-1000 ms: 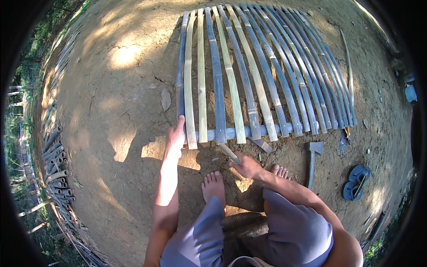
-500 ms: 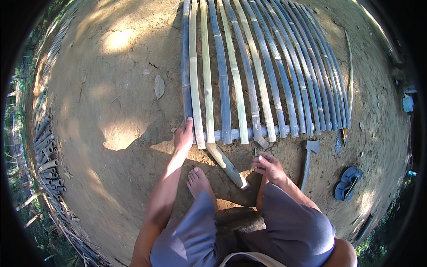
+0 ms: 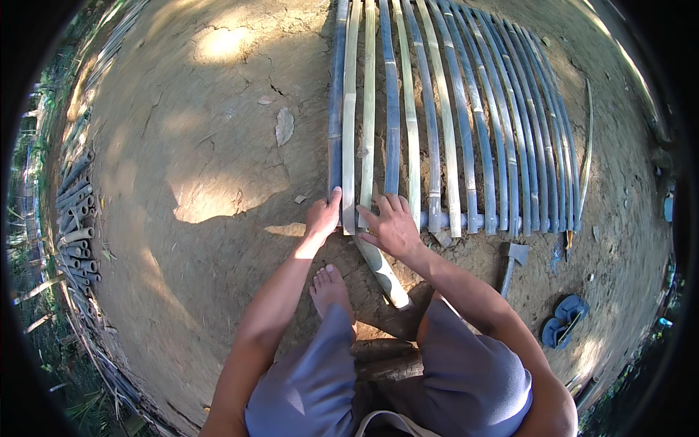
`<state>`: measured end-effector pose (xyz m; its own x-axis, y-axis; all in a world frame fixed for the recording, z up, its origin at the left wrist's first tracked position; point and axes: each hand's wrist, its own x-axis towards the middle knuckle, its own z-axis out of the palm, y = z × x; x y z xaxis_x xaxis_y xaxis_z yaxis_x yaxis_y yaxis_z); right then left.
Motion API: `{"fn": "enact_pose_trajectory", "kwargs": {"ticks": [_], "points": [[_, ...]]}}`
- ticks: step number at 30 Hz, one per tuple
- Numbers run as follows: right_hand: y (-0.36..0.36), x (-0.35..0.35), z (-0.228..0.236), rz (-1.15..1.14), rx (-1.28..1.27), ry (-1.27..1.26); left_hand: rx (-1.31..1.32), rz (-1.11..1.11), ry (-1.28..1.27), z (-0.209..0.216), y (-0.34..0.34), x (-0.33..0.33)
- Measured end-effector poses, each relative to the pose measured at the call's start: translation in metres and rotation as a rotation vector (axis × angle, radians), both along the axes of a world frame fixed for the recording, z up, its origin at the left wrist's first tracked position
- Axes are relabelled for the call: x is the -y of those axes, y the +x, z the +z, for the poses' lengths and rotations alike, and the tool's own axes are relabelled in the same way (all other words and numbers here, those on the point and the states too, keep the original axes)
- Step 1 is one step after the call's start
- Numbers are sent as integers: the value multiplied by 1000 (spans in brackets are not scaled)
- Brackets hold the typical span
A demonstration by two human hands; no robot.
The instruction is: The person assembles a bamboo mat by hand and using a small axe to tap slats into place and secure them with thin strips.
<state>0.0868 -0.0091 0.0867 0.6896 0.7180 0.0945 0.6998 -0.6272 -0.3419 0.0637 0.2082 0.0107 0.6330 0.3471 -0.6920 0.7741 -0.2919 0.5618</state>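
Observation:
A row of long bamboo slats (image 3: 453, 131), some dark and some pale, lies side by side across a bamboo crosspiece (image 3: 477, 221). At the near end of the leftmost dark slat (image 3: 336, 138), my left hand (image 3: 321, 218) is closed round it, thumb along its side. My right hand (image 3: 395, 229) rests palm down over the near ends beside it, fingers spread and touching the pale slats (image 3: 368, 109). The slat ends beneath this hand are hidden. A short thick bamboo piece (image 3: 386, 277) slants on the ground below my right hand.
A hatchet (image 3: 514, 256) lies right of my knees, with dark sandals (image 3: 565, 320) farther right. Blue string (image 3: 557, 253) lies by the right end of the slats. Cut bamboo poles (image 3: 76, 233) are piled at the far left. Dry leaves (image 3: 285, 126) dot the bare earth.
My right hand has moved left and up from beside my knee onto the slats; the small green thing it pinched no longer shows. My left hand stays on the leftmost slat. The view has shifted.

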Motion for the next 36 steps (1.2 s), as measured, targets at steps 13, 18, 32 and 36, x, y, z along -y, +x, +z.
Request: {"fn": "enact_pose_trajectory", "kwargs": {"ticks": [13, 18, 32, 36], "points": [[-89, 9, -30, -79, -586, -490, 162, -21, 1, 12, 3, -3], [-81, 18, -32, -290, -832, -130, 108, 3, -46, 19, 3, -5], [-55, 18, -4, -103, -516, -170, 28, -75, 106, -19, -10, -6], [-17, 16, -11, -6, -117, 74, 34, -95, 92, -28, -3, 5]]}}
